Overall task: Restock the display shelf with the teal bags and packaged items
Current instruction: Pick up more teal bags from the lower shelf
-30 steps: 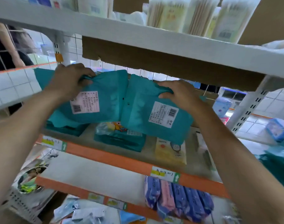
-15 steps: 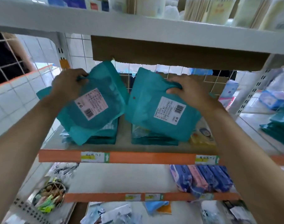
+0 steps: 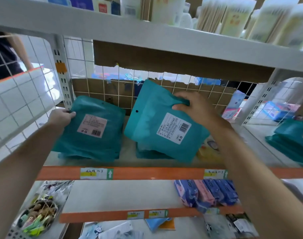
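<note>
Centre-left, left hand [image 3: 62, 118] fingers grip left teal bag [image 3: 90, 144]; centre, right hand [image 3: 196, 107] fingers pinch top of tilted right teal bag [image 3: 152, 133].

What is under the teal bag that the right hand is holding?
A short stack of teal bags lies on the shelf beneath the held bag, only its front edge showing. The bag covers the rest, so the count is unclear.
</note>
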A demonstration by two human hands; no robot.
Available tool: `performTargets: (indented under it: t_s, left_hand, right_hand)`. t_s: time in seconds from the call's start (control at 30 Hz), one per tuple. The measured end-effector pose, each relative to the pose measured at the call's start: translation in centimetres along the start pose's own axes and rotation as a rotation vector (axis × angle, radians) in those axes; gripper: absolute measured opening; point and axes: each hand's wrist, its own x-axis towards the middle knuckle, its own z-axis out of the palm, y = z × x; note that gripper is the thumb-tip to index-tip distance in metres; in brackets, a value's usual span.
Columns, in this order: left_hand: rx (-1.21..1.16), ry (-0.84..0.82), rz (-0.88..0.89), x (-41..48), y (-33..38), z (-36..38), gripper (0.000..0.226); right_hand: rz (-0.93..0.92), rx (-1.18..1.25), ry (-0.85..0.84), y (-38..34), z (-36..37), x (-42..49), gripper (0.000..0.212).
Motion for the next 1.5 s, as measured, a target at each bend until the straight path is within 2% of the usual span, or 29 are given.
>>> performTargets:
  t_s: [0.2,0.3,0.43,0.5,0.6,0.7,0.83,1.0,1.1,1.2,1.33,1.5]
  left_hand:
    - [0.200,-0.029,0.130,-1.6,0.1,0.9,0.046]
    - [0.347,-0.004,0.352,-2.5,0.7,1.3,0.053]
    - [0.346,-0.057,0.601,-5.1,3.2,3.1,0.057]
    - [0.348,-0.125,0.812,-7.5,4.2,4.4,0.065]
    - [0.511,-0.219,1.249,-9.8,4.2,6.4,0.075]
    - [0.605,-0.235,1.460,-10.4,3.3,8.7,0.064]
    - [0.525,-0.175,1.617,-10.6,2.7,10.6,0.042]
    - [0.303,-0.008,1.685,-10.6,3.4,11.3,0.036]
    - [0.285,0.003,1.687,-11.2,4.4,11.3,0.014]
    - [0.252,-0.003,1.609,-11.3,5.6,11.4,0.018]
    - [0.347,0.016,1.600,-10.1,6.5,11.3,0.018]
    - [0.519,0.126,1.612,-9.2,8.1,11.4,0.022]
  right_hand:
    - [0.003,0.015,-0.024,1.1,0.0,0.7,0.029]
    - [0.004,0.046,-0.009,1.5,-0.1,1.0,0.031]
    - [0.036,0.178,0.030,2.2,0.1,1.2,0.028]
    - [0.085,0.288,0.049,2.4,0.2,1.1,0.026]
    - [0.188,0.440,0.076,3.0,0.3,1.0,0.027]
    - [0.327,0.669,0.108,3.8,0.5,0.8,0.022]
    - [0.502,0.809,0.025,4.6,1.0,0.8,0.023]
    - [0.529,0.851,-0.061,5.3,1.9,0.6,0.029]
    - [0.490,0.713,-0.109,5.5,2.6,0.3,0.039]
    - [0.383,0.583,-0.138,5.0,2.5,-0.4,0.047]
    - [0.159,0.670,-0.094,3.5,0.6,-2.3,0.036]
    - [0.044,0.635,-0.225,2.3,-0.4,-2.8,0.047]
